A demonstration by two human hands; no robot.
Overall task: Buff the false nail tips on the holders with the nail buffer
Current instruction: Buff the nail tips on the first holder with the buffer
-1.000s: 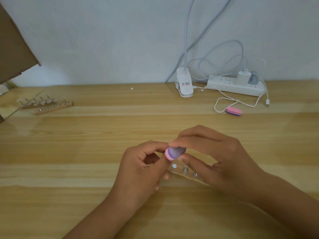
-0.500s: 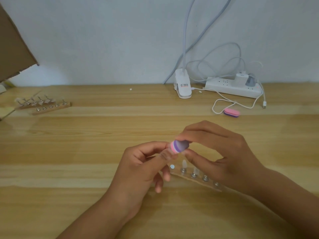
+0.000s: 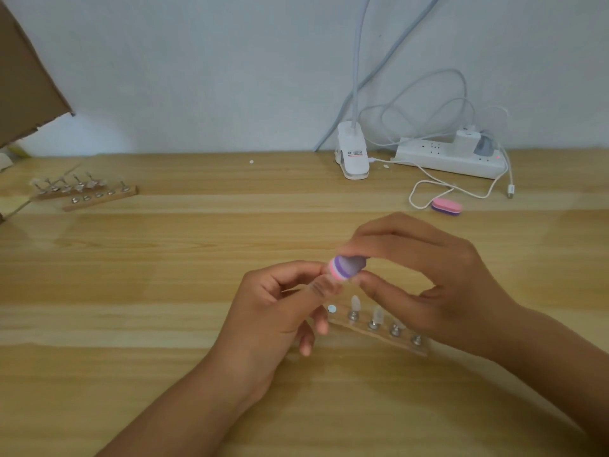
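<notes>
My right hand [image 3: 428,275] pinches a small pink and purple nail buffer [image 3: 344,267] between thumb and fingers above the table's middle. My left hand [image 3: 280,308] pinches something small just under the buffer's pink end; it is mostly hidden by my thumb. Below both hands lies a wooden strip [image 3: 379,331] with metal holders, two of which carry clear false nail tips [image 3: 355,303]. One spot at the strip's left end shows only a white dot.
Two more wooden holder strips [image 3: 99,196] with nail tips lie at the far left. A second pink and purple buffer [image 3: 446,206] lies at the back right by a white cable. A lamp clamp [image 3: 352,156], a power strip [image 3: 451,159] and a cardboard flap [image 3: 26,80] line the back.
The right hand with the buffer has shifted slightly, uncovering more of the wooden strip and its nail tips. The left hand keeps its pinch under the buffer.
</notes>
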